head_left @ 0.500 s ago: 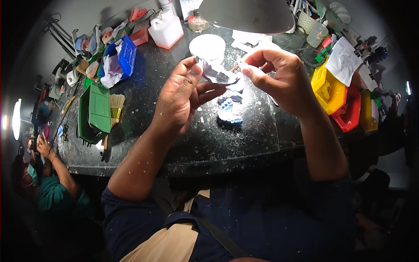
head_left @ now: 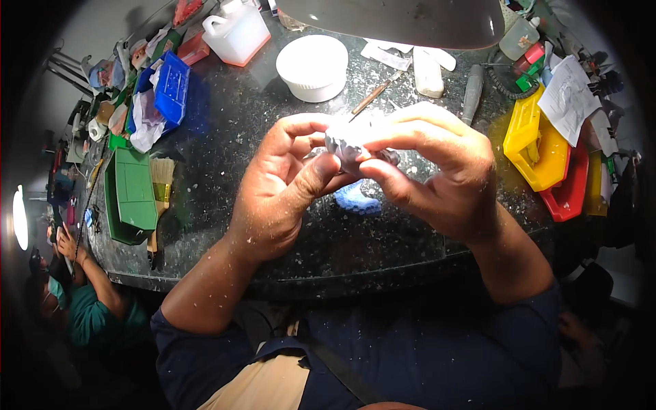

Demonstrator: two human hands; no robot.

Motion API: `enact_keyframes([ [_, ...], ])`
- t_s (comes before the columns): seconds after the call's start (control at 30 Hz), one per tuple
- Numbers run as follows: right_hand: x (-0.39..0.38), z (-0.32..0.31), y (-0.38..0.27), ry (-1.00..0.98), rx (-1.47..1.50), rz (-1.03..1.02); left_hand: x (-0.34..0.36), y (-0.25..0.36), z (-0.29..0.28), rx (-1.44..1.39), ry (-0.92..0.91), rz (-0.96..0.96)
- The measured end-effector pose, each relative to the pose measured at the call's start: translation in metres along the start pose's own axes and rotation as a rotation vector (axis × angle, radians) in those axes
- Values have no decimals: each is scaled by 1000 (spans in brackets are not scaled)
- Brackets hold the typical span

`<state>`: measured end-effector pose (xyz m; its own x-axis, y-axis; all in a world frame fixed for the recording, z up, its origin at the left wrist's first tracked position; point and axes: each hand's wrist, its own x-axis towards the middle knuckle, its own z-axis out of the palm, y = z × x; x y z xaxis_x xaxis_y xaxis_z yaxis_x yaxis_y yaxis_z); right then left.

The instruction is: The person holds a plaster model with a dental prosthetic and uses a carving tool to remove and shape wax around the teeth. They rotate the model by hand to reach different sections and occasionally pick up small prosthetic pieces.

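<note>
Under the bright lamp I hold a grey dental cast (head_left: 344,145) above the table, with teeth-like bumps along it. Thumb and fingers of my left hand (head_left: 290,164) are closed on its left side. On its right side, my right hand (head_left: 437,160) pinches it between thumb and forefinger. Glare washes out the cast's top, and my fingers cover part of it. A blue dental arch model (head_left: 359,198) lies on the table just below the cast. Beyond my hands rests a wooden-handled carving tool (head_left: 371,99).
A white round tub (head_left: 311,68) and a jug (head_left: 236,33) stand farther back. Blue (head_left: 172,92) and green (head_left: 133,195) bins and a brush (head_left: 161,184) sit left, yellow (head_left: 529,147) and red (head_left: 572,184) bins right. The lamp shade (head_left: 396,20) overhangs. A co-worker (head_left: 99,301) sits far left.
My right hand has come down and left onto the cast, which is turned and held lower between both hands. The view has shifted, showing more of the tub and carving tool.
</note>
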<state>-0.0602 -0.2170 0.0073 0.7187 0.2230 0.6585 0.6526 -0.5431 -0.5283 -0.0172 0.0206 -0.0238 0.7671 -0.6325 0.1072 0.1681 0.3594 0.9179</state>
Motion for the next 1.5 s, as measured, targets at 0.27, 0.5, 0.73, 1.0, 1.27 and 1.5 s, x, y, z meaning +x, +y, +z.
enact_keyframes([
  [0.27,-1,-3,1,-52,26,-1,1,2,1,6,13,-2],
  [0.5,-2,-1,4,-24,15,-10,2,1,-3,67,-20,8],
  [0.73,-4,-1,2,44,3,-78,0,2,0,-46,-41,39],
  [1.0,-7,1,1,46,38,-54,1,0,-2,-25,-62,45],
  [1.27,-9,1,-1,65,22,-74,-1,5,0,-103,-63,-60],
  [1.5,-4,-5,-5,72,-4,-96,-2,13,1,-171,-49,-95],
])
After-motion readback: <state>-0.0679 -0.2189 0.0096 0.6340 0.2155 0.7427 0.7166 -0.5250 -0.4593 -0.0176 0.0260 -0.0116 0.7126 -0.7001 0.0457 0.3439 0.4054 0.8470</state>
